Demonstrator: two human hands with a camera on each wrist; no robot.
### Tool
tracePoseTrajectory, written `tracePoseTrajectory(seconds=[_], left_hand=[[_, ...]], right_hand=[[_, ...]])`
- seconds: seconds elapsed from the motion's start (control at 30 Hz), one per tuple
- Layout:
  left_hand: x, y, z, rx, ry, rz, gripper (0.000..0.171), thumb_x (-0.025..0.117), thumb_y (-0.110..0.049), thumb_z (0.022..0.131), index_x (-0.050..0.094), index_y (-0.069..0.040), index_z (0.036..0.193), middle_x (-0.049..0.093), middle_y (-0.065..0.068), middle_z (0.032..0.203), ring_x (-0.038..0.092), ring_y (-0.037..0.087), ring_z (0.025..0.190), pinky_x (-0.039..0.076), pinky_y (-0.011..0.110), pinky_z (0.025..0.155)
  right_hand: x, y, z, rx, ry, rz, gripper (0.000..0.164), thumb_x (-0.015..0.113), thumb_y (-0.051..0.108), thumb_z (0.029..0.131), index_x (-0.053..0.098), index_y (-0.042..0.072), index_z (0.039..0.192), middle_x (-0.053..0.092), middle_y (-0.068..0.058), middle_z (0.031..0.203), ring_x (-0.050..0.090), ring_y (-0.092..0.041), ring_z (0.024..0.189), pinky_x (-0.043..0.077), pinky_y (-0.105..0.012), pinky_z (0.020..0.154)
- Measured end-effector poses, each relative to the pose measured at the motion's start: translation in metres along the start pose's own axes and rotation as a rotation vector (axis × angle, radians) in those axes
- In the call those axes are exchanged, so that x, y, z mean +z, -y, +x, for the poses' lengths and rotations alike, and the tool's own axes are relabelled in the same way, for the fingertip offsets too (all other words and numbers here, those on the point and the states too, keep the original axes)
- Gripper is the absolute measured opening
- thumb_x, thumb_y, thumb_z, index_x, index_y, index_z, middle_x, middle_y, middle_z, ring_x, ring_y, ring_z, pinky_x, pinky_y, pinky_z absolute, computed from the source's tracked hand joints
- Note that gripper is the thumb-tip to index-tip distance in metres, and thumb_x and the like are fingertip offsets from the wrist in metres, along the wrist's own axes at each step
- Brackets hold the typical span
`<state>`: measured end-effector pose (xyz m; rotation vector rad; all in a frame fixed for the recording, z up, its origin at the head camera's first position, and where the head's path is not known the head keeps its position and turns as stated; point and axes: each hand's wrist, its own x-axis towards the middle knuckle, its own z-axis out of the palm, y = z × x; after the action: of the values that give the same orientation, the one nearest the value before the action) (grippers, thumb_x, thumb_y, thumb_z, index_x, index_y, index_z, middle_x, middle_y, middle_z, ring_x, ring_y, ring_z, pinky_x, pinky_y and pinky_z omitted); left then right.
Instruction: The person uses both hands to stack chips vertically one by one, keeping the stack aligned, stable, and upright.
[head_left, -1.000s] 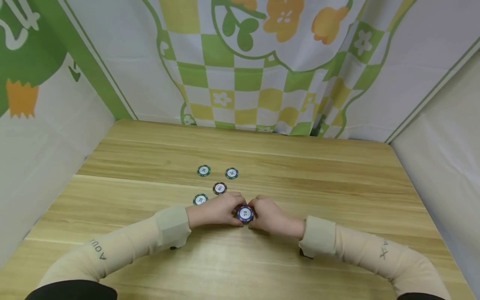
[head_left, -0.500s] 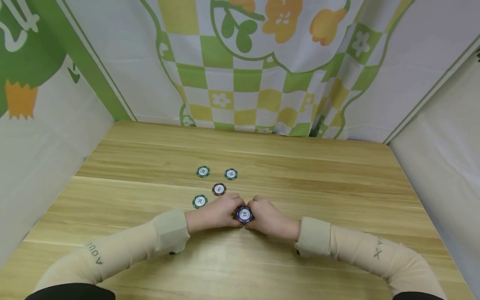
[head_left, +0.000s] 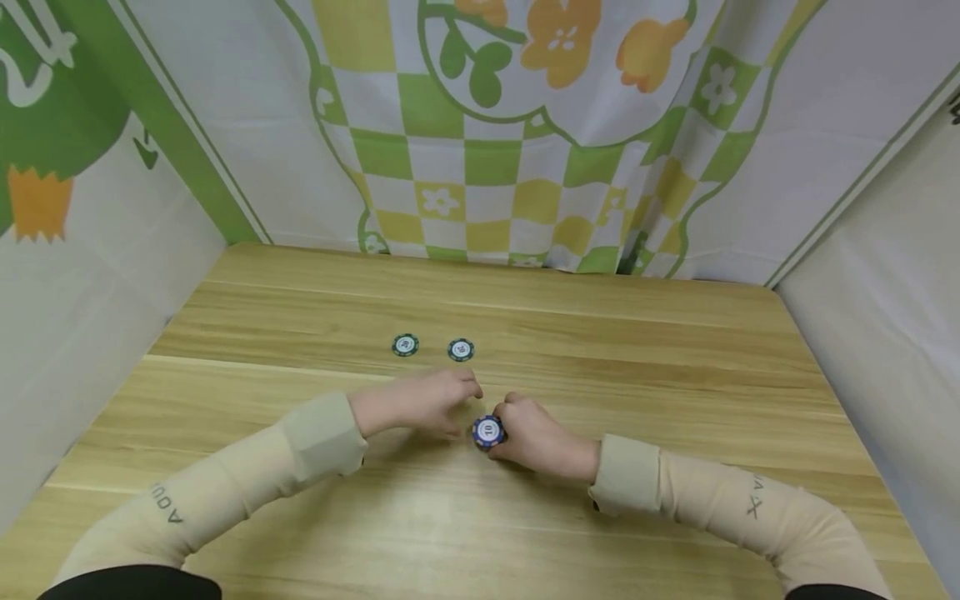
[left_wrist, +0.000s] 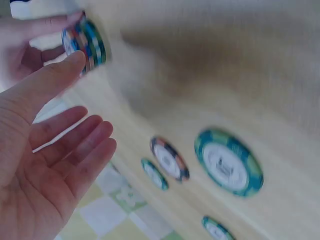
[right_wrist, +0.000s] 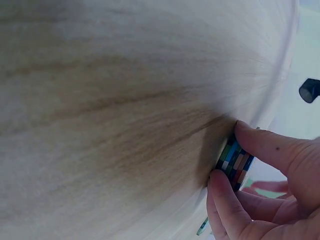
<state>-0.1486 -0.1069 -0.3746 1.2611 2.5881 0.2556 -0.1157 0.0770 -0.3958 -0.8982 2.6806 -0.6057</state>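
Observation:
A short stack of poker chips (head_left: 488, 431), topped by a blue chip marked 10, stands on the table. My right hand (head_left: 542, 433) pinches its side between thumb and fingers, as the right wrist view also shows. My left hand (head_left: 418, 402) is just left of the stack, fingers spread and holding nothing. Loose chips lie beyond it: a green chip (head_left: 405, 345) and another green chip (head_left: 461, 349). In the left wrist view a dark chip (left_wrist: 170, 158) and a nearer green chip (left_wrist: 228, 161) also lie flat; the left hand hides both in the head view.
The wooden table (head_left: 637, 358) stretches out on both sides of the hands. A checked, flowered curtain (head_left: 495, 192) hangs along its far edge, and pale cloth walls stand left and right.
My left hand has let go of the chip stack and moved left, now covering two loose chips in the head view. My right hand stays on the stack.

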Motion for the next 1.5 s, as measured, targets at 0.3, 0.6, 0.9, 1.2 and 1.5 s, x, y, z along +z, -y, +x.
tracePoseTrajectory(seconds=[0.3, 0.6, 0.9, 1.2, 1.5], left_hand=[[-0.006, 0.016, -0.002, 0.035, -0.029, 0.047, 0.026, 0.062, -0.006, 0.083, 0.061, 0.001, 0.107, 0.062, 0.012, 0.103, 0.061, 0.022, 0.091, 0.050, 0.031, 0.080], [0.002, 0.034, -0.008, 0.007, -0.088, 0.113, 0.016, 0.061, -0.006, 0.084, 0.064, -0.001, 0.099, 0.063, 0.010, 0.096, 0.060, 0.020, 0.087, 0.049, 0.030, 0.076], [0.010, 0.045, -0.016, 0.007, -0.143, 0.107, 0.018, 0.063, -0.013, 0.085, 0.062, 0.000, 0.097, 0.061, 0.011, 0.098, 0.059, 0.021, 0.088, 0.050, 0.032, 0.076], [0.016, 0.043, -0.038, -0.096, -0.163, 0.092, 0.015, 0.061, -0.009, 0.085, 0.063, 0.001, 0.096, 0.062, 0.010, 0.092, 0.061, 0.021, 0.080, 0.051, 0.033, 0.070], [0.018, 0.030, -0.057, -0.156, -0.110, 0.100, 0.010, 0.061, -0.006, 0.083, 0.059, 0.001, 0.089, 0.059, 0.006, 0.078, 0.056, 0.015, 0.066, 0.050, 0.029, 0.061]], right_hand=[[0.002, 0.000, 0.000, 0.008, 0.016, -0.001, 0.031, 0.078, 0.016, 0.070, 0.063, -0.003, 0.089, 0.055, -0.006, 0.081, 0.054, -0.011, 0.069, 0.047, -0.017, 0.060], [0.002, -0.001, 0.001, 0.009, 0.010, -0.003, 0.033, 0.078, 0.016, 0.069, 0.063, -0.003, 0.091, 0.055, -0.006, 0.082, 0.054, -0.010, 0.069, 0.046, -0.016, 0.060], [0.001, -0.002, 0.001, 0.008, 0.006, -0.006, 0.033, 0.078, 0.017, 0.070, 0.063, -0.003, 0.092, 0.056, -0.006, 0.083, 0.054, -0.011, 0.070, 0.047, -0.015, 0.061], [0.002, -0.001, 0.002, 0.021, 0.023, 0.011, 0.032, 0.078, 0.017, 0.071, 0.064, -0.003, 0.092, 0.054, -0.005, 0.083, 0.052, -0.009, 0.070, 0.046, -0.014, 0.059], [0.002, 0.000, 0.000, 0.014, 0.002, -0.006, 0.033, 0.079, 0.016, 0.069, 0.064, -0.003, 0.091, 0.055, -0.005, 0.081, 0.053, -0.010, 0.070, 0.047, -0.017, 0.061]])
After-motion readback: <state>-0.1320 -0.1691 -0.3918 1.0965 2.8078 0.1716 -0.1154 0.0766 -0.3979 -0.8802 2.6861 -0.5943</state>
